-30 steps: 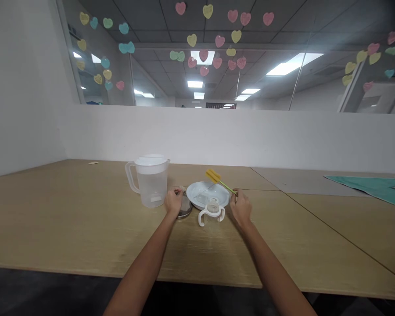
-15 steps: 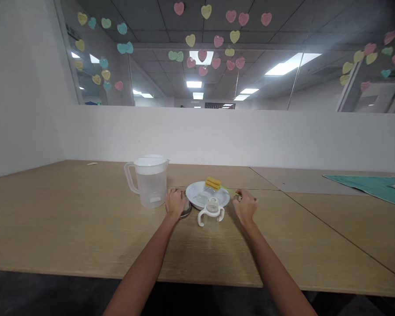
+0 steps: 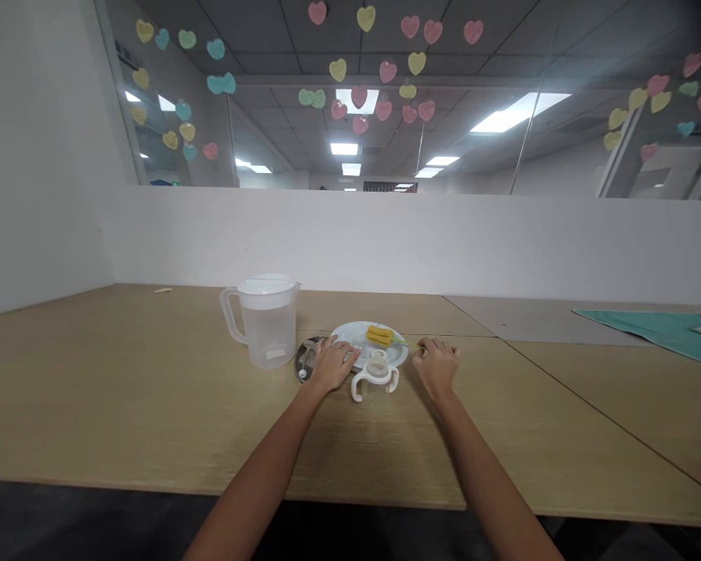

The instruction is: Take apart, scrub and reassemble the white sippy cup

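A bottle brush with a yellow sponge head (image 3: 379,336) reaches over a white bowl (image 3: 401,360). Its thin green handle runs into my right hand (image 3: 437,366), whose fingers are closed around the end. My left hand (image 3: 334,366) is open, fingers apart, at the bowl's left rim; whether it touches the bowl I cannot tell. Just left of it, partly covered by the fingers, lies a round metal dish (image 3: 299,366) holding a small clear part with a white end (image 3: 302,375). In front of the bowl stands a clear baby bottle with white double handles (image 3: 377,378), uncapped.
A translucent lidded pitcher (image 3: 270,327) stands left of the metal dish. On the wooden table (image 3: 152,405) a small flat pale piece (image 3: 163,291) lies far left. A green cloth (image 3: 648,327) is spread at the far right. Behind the table rises a white wall (image 3: 350,241).
My left hand has moved right from the metal dish to the bowl's rim and spread its fingers, uncovering the dish. The sponge head has dropped slightly lower over the bowl.
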A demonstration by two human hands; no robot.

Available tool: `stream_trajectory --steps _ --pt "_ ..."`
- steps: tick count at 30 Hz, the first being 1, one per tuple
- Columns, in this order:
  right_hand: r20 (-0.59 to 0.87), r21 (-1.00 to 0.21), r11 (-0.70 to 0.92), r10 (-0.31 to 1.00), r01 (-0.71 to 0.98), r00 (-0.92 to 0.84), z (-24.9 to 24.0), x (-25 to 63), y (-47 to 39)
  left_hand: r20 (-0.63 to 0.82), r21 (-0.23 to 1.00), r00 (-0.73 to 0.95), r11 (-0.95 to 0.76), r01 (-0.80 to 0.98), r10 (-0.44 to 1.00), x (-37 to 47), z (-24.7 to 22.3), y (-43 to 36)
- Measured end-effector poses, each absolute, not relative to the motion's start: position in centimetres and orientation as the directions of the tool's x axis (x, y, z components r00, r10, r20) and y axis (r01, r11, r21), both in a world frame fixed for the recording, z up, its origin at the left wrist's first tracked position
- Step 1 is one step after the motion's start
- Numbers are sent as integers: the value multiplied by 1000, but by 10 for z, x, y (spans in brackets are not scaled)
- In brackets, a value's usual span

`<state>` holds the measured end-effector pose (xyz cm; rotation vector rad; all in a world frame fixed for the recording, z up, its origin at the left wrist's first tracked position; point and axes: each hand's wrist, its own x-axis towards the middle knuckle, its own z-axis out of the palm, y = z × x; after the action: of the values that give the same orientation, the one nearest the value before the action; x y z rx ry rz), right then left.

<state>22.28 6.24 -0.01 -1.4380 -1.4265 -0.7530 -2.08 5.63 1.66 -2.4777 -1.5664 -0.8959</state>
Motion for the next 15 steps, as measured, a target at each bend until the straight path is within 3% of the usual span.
stream_trajectory --steps 15 --pt "903 -178 246 426 953 58 2 214 58 513 168 313 -451 877 799 -20 17 58"
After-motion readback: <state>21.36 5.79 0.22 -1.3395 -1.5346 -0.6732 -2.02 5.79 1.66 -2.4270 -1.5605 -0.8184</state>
